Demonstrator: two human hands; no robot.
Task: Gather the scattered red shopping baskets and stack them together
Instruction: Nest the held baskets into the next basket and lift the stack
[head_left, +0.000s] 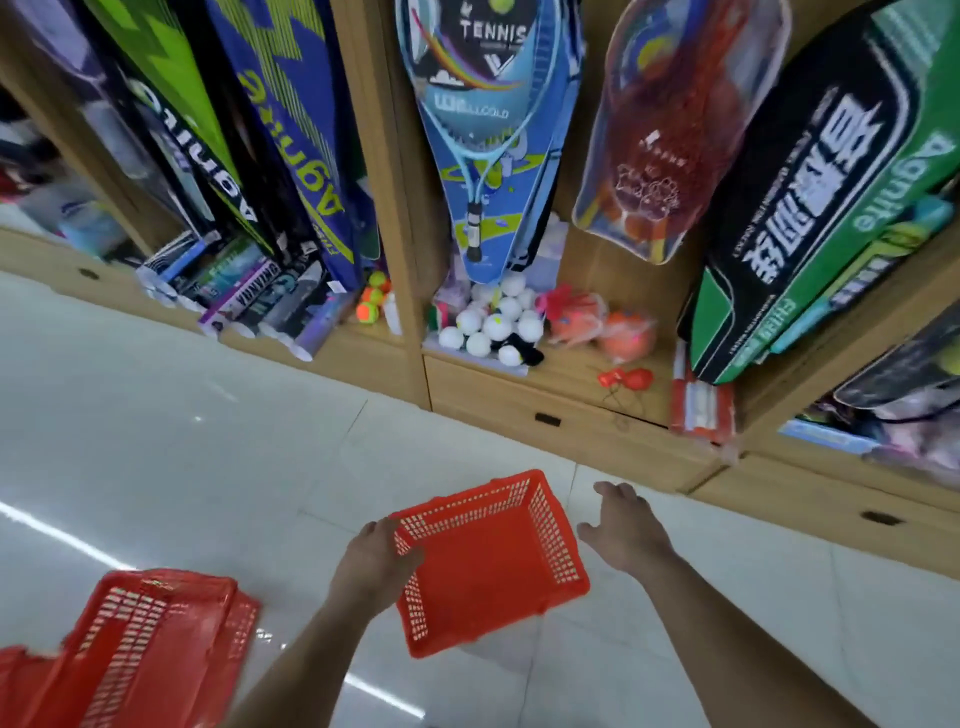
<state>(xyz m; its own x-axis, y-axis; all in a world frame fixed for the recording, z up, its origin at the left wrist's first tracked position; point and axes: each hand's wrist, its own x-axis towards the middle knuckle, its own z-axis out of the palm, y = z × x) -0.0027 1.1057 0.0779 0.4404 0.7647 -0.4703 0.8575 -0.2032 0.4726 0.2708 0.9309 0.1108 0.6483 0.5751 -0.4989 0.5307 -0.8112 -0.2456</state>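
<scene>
Left hand (376, 564) grips the red basket (493, 561) by its rim — right hand (623, 525) beside it, fingers spread, holding nothing

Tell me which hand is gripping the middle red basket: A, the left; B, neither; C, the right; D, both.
A: the left hand grips the red basket at its left rim, while the right hand is spread open beside it, gripping nothing.

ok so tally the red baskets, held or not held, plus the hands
held red basket, in left hand: 1
lower-left red baskets: at least 2, blurred
hands, with right hand free: 2
total: at least 5
</scene>
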